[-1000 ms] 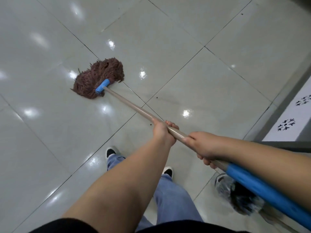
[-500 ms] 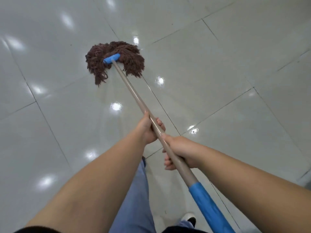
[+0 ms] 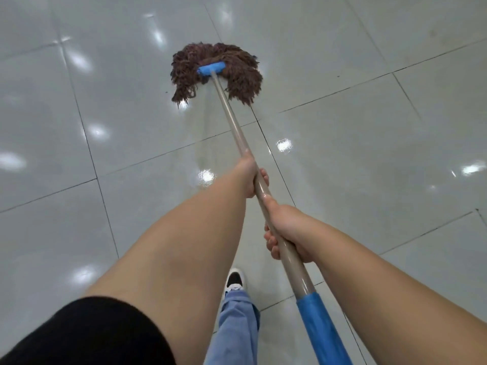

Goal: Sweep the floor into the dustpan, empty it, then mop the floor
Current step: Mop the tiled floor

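A brown string mop head point(image 3: 217, 72) with a blue clamp point(image 3: 211, 68) lies spread on the glossy grey tiled floor point(image 3: 355, 159) ahead of me. Its beige handle point(image 3: 233, 122) runs back toward me and ends in a blue grip point(image 3: 324, 330) at the lower right. My left hand point(image 3: 250, 177) grips the handle further up, fingers curled round it. My right hand point(image 3: 287, 230) grips the handle just behind, closer to the blue grip. No broom or dustpan is in view.
Dark grout lines cross the shiny tiles, which reflect ceiling lights. A wet streak point(image 3: 208, 148) trails behind the mop head. My foot in a black and white shoe point(image 3: 234, 280) and a blue trouser leg point(image 3: 237, 325) stand under the handle.
The mop head has swung from the left to straight ahead and spread wider. My view turned, and the grey ledge and dark object at the right have left the frame. Both hands keep their hold.
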Action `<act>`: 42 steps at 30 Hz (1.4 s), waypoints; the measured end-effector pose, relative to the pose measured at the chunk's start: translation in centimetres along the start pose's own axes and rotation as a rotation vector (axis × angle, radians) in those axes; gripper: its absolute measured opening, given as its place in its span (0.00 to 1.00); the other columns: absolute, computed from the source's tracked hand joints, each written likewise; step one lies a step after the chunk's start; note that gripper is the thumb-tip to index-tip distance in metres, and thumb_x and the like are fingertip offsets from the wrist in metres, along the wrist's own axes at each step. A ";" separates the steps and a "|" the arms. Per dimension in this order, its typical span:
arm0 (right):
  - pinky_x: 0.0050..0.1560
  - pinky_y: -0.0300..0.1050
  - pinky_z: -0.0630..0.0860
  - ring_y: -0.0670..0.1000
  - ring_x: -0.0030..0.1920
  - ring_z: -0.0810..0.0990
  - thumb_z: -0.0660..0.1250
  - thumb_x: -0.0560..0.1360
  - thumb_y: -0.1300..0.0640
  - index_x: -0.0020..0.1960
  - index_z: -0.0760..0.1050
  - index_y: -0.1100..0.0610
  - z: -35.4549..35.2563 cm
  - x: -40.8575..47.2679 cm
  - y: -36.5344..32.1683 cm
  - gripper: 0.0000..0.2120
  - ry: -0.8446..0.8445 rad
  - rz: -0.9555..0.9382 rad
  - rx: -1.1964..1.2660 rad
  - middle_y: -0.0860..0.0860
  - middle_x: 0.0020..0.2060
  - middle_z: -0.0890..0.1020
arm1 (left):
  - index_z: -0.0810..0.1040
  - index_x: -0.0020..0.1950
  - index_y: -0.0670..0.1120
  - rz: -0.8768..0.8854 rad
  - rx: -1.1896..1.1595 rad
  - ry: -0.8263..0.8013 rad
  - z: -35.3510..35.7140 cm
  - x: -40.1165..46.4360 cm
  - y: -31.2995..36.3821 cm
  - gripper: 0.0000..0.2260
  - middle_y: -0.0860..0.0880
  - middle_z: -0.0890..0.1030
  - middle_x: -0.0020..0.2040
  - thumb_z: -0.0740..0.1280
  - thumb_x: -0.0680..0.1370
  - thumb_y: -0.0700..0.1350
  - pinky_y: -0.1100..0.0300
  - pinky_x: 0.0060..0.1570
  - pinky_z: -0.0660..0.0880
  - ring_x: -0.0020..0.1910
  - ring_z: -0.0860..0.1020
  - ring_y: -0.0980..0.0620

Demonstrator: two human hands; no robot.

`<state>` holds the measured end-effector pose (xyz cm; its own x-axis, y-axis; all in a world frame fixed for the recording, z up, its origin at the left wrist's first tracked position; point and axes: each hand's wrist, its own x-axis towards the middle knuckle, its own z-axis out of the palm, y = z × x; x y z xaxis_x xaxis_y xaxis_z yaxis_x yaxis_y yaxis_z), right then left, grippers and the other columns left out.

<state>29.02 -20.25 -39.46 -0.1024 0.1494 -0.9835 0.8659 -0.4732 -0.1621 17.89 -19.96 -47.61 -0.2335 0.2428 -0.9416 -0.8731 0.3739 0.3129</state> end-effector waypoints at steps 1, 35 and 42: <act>0.19 0.31 0.65 0.47 0.15 0.64 0.53 0.74 0.32 0.35 0.64 0.59 -0.4 -0.1 0.8 0.29 0.010 0.004 -0.012 0.51 0.18 0.68 | 0.63 0.40 0.45 -0.024 0.010 0.016 0.5 0.1 -0.9 0.21 0.49 0.65 0.25 0.52 0.79 0.62 0.72 0.18 0.66 0.11 0.64 0.55; 0.23 0.33 0.65 0.49 0.21 0.66 0.51 0.77 0.35 0.39 0.67 0.60 -16.0 -12.6 37.7 0.28 -0.008 0.164 -0.314 0.54 0.25 0.69 | 0.66 0.40 0.44 -0.245 -0.135 0.141 11.5 -16.8 -38.7 0.23 0.49 0.65 0.25 0.51 0.78 0.63 0.69 0.19 0.68 0.11 0.64 0.54; 0.19 0.29 0.65 0.46 0.12 0.63 0.51 0.77 0.35 0.38 0.65 0.60 -8.7 -6.2 20.6 0.27 -0.023 0.076 -0.201 0.53 0.21 0.68 | 0.66 0.40 0.44 -0.145 -0.073 0.156 5.4 -9.1 -20.7 0.23 0.51 0.66 0.13 0.51 0.79 0.62 0.71 0.20 0.68 0.09 0.65 0.54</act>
<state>51.71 -23.36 -35.96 -0.0421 0.0987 -0.9942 0.9516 -0.2993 -0.0700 40.36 -25.03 -44.85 -0.1619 0.0473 -0.9857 -0.9298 0.3273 0.1684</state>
